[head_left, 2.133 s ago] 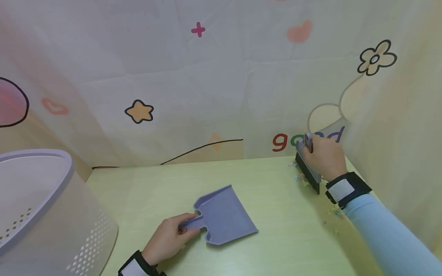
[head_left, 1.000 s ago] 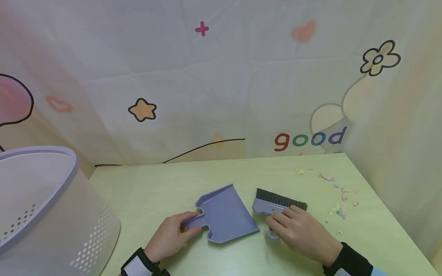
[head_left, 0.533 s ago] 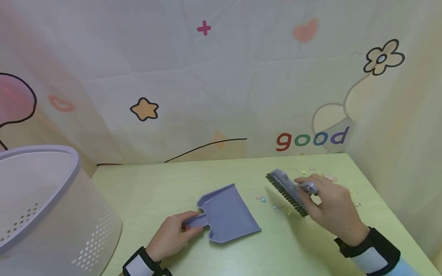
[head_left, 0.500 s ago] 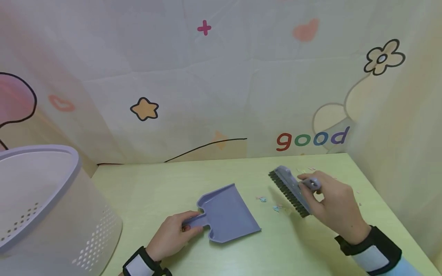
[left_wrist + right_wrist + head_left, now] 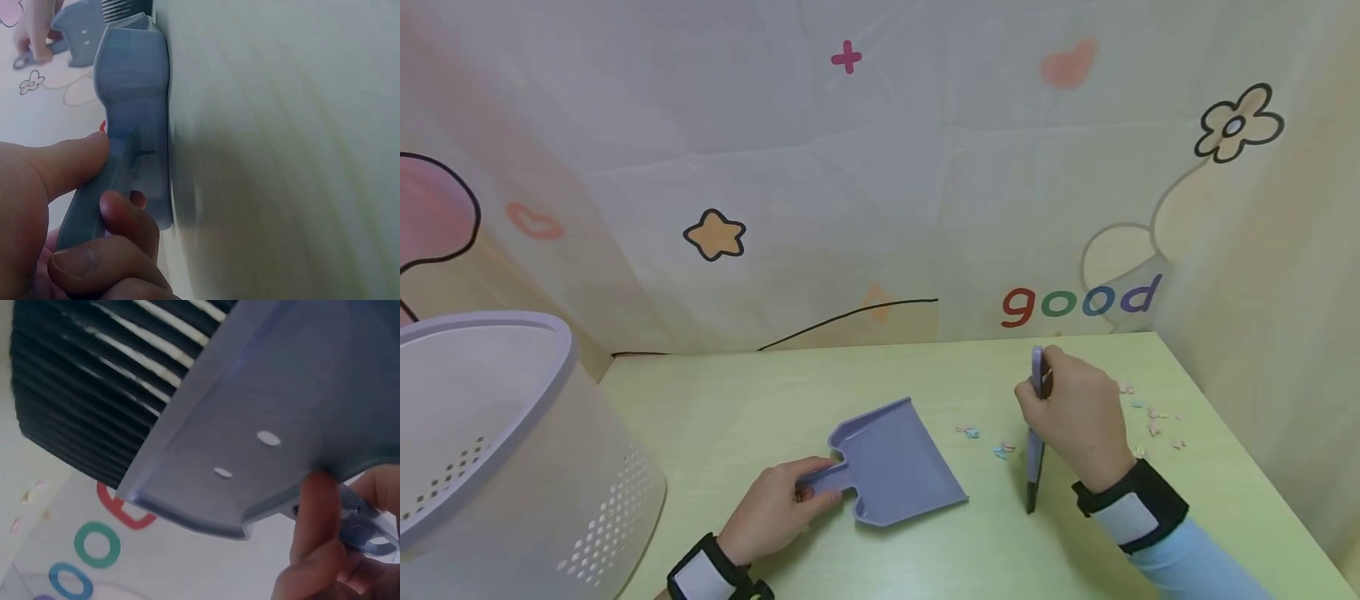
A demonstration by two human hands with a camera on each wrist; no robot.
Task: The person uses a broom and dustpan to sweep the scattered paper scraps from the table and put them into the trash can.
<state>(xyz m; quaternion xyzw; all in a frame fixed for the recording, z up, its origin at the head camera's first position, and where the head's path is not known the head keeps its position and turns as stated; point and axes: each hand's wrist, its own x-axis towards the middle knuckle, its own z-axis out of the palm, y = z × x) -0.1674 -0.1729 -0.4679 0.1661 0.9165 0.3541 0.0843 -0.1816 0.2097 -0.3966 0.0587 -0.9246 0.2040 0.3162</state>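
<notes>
My left hand (image 5: 778, 508) grips the short handle of a lilac dustpan (image 5: 898, 467), which lies on the table with its wide edge facing right. In the left wrist view thumb and fingers wrap that handle. My right hand (image 5: 1078, 412) holds a lilac hand brush (image 5: 1035, 458) by its handle, turned edge-on in the head view. Its dark bristles (image 5: 81, 394) fill the upper left of the right wrist view. Small paper scraps (image 5: 1002, 450) lie between brush and dustpan, and more scraps (image 5: 1154, 421) are scattered to the right of the right hand.
A tall white laundry basket (image 5: 535, 450) with a lilac rim stands at the left on or beside the table. The pale green table (image 5: 760, 400) meets a printed curtain (image 5: 880, 208) at its back edge and right side.
The right hand first swept at the far right, came near the dustpan, then lifted and turned the brush upright. Some scraps moved left toward the dustpan. The left hand and dustpan stayed put.
</notes>
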